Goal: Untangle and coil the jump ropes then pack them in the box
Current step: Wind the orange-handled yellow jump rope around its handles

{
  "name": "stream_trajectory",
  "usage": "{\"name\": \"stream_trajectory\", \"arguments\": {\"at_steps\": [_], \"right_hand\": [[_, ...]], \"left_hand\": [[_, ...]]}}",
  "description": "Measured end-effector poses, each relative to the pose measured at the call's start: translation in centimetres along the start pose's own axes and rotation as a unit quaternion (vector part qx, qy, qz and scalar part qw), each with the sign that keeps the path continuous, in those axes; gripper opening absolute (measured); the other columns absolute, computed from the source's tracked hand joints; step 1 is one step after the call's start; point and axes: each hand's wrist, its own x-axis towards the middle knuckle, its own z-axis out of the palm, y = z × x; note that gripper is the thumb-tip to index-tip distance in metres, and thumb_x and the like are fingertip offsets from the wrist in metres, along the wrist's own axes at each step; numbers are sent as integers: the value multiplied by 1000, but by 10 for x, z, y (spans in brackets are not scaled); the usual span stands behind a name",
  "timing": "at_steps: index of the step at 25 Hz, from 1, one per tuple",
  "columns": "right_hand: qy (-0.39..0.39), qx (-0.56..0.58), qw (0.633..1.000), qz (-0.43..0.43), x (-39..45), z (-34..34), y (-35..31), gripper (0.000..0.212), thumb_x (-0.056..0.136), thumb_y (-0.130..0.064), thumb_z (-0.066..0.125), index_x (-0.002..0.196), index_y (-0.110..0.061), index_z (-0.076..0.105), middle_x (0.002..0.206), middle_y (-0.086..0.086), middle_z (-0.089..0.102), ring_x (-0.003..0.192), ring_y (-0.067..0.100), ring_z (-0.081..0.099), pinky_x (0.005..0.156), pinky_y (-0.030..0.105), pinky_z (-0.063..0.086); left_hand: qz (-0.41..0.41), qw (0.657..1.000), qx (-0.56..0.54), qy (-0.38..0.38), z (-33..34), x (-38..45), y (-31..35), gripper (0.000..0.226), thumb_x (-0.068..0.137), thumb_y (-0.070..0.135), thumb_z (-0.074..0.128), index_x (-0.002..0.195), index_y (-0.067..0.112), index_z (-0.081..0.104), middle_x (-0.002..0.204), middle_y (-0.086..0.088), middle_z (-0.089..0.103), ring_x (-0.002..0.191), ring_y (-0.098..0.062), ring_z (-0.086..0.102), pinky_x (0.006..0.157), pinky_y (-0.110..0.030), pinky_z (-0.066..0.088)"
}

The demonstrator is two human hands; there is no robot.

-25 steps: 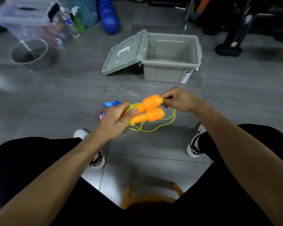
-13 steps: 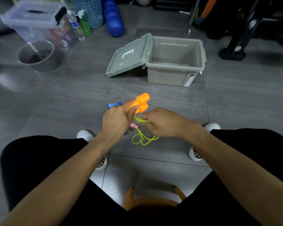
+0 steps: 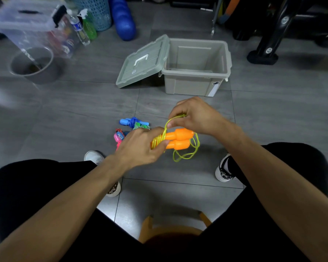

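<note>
1. While the left hand (image 3: 140, 148) grips the two orange handles (image 3: 178, 139) side by side, yellow cord (image 3: 157, 141) lies wound round their near ends.
2. Pinching a cord loop above the handles is the right hand (image 3: 194, 115); slack dangles below.
3. Blue and pink ropes (image 3: 130, 127) lie on the floor (image 3: 74, 114) just beyond.
4. Farther off stands the open box (image 3: 197, 72), its lid (image 3: 143, 62) leaning at its left.

Left hand (image 3: 140, 146) gripping orange handles (image 3: 178, 139), right hand (image 3: 194, 115) pinching yellow cord (image 3: 186, 154)

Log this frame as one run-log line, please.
phase: coiling | left hand: grips orange handles | right hand: pinches yellow cord | box: open
</note>
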Motion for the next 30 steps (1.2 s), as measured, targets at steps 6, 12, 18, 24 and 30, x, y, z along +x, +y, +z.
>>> {"name": "stream_trajectory", "arguments": {"at_steps": [6, 12, 18, 24, 30], "right_hand": [[-37, 131, 986, 98, 0, -1, 30, 9, 86, -12, 67, 81, -6, 72, 73, 15, 67, 63, 5, 52, 62, 23, 43], [-77, 83, 986, 120, -9, 30, 27, 24, 98, -20, 49, 87, -10, 67, 61, -6, 52, 52, -2, 48, 56, 12, 36], [-156, -118, 981, 12, -15, 41, -22, 20, 97, -31, 42, 80, -21, 41, 89, 17, 64, 84, 33, 56, 68, 36, 41], [-81, -270, 959, 1, -12, 10, -25, 27, 96, -38, 44, 110, -20, 58, 112, 2, 57, 104, 29, 58, 73, 35, 40], [-13, -105, 994, -1, -7, 1, -10, 25, 79, -43, 69, 86, -20, 65, 83, -9, 53, 81, 14, 51, 70, 37, 46]], "left_hand": [[-114, 981, -154, 10, -21, -2, 4, 31, 84, 35, 52, 100, 11, 62, 67, 3, 62, 50, 1, 59, 52, -20, 47], [-272, 888, -337, 156, -33, 7, 13, 10, 97, 7, 50, 94, 2, 58, 69, -2, 57, 49, -1, 60, 45, -11, 41], [-279, 950, -42, 131, -12, 12, -13, 37, 91, 44, 47, 110, 14, 57, 78, -10, 66, 84, -36, 61, 63, -32, 37], [-101, 987, 115, 49, 3, 9, -4, 46, 93, 51, 34, 111, 14, 56, 76, -11, 67, 67, -38, 63, 55, -37, 49], [-16, 990, 129, 54, 7, 4, 1, 63, 83, 72, 35, 93, 18, 65, 57, -3, 63, 49, -30, 60, 45, -27, 43]]}}
